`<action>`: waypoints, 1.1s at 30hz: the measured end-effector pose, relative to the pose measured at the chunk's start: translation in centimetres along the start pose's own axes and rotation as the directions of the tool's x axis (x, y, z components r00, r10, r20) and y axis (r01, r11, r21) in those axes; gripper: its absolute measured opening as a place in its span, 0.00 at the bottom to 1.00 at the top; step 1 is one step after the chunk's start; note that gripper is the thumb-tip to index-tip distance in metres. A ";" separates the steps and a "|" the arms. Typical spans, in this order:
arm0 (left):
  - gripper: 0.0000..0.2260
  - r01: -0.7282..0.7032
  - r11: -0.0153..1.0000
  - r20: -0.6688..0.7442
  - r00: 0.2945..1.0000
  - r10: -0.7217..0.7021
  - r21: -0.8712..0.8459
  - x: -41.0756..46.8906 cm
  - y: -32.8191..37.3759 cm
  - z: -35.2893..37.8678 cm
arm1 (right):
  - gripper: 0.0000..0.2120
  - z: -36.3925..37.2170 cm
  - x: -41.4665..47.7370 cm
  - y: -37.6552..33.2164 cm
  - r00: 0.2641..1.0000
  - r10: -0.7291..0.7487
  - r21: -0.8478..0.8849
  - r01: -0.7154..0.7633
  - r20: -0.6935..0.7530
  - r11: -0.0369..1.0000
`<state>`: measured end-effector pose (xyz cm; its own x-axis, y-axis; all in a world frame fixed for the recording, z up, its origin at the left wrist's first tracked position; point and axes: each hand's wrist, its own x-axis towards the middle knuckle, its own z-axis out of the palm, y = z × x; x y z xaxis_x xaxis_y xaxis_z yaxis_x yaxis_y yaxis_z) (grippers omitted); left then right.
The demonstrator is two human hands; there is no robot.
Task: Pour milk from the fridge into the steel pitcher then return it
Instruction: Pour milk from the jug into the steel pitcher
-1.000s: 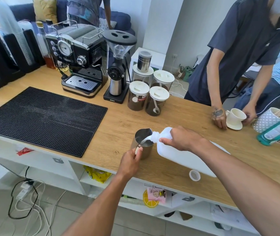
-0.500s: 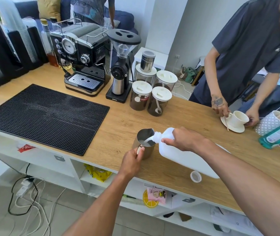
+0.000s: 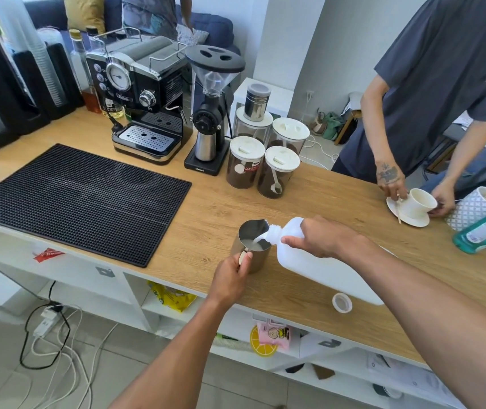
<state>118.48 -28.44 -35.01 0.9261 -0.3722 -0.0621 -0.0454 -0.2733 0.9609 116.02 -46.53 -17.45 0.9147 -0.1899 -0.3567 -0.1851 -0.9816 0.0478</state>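
A steel pitcher [image 3: 258, 259] stands on the wooden counter [image 3: 212, 211] near its front edge. My left hand [image 3: 233, 274] grips the pitcher's handle. My right hand [image 3: 321, 237] holds the white milk jug [image 3: 309, 270] near its neck and tilts it to the left. A white stream of milk runs from the jug's mouth into the pitcher, which has milk in its bottom. The jug's white cap [image 3: 342, 302] lies on the counter below the jug.
A black rubber mat [image 3: 73, 199] covers the counter's left. An espresso machine [image 3: 144, 95], a grinder [image 3: 210, 113] and several coffee jars [image 3: 246, 162] stand behind. A person opposite holds a white cup [image 3: 420, 202] on a saucer. A green bottle [image 3: 484, 233] lies at right.
Milk keeps pouring and both my hands hold their places. The person opposite has shifted the cup and saucer a little on the counter.
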 end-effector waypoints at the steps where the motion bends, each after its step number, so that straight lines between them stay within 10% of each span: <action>1: 0.19 0.002 1.000 -0.001 1.000 -0.002 0.002 0.0 0.0 0.0 | 0.26 0.0 0.1 0.0 1.000 0.000 0.002 0.000 -0.003 1.000; 33: 0.20 -0.001 1.000 -0.004 1.000 0.001 0.009 0.1 -0.4 0.2 | 0.20 -1.0 -0.5 -0.9 0.999 -0.007 0.009 0.007 0.043 1.000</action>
<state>118.54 -28.51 -35.41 0.9275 -0.3688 -0.0605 -0.0492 -0.2809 0.9585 116.12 -45.60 -16.37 0.8999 -0.1816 -0.3966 -0.1818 -0.9826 0.0373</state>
